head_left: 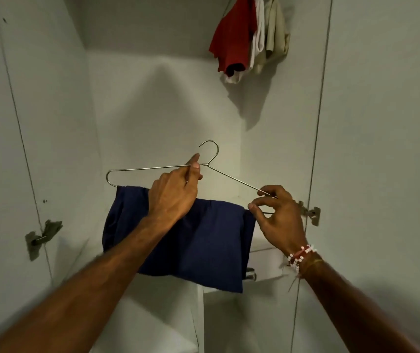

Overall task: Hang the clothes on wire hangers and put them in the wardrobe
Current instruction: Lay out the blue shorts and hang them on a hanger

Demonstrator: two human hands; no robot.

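Step in hand, most likely: getting the loaded wire hanger up into the wardrobe. Best done slowly. Keep the bottom bar flat to stop any sliding. Lift from the left, close to the hook; steady from the right. Turn the hook's open side toward the rail (rail not in view, so no telling just where). Aim far and up to the right, probably beside the red garment already hanging there.

Now, left to right. Left hand pinching the top wire just left of the hook, thumb and finger tight on it. Dark blue cloth folded over the bottom bar, just under that hand, hanging down on the near side. Right hand with curled fingers nipping the hanger's right end, right beside the cloth's right edge. So: cloth in the middle, one holding hand at the top, one at the right end.
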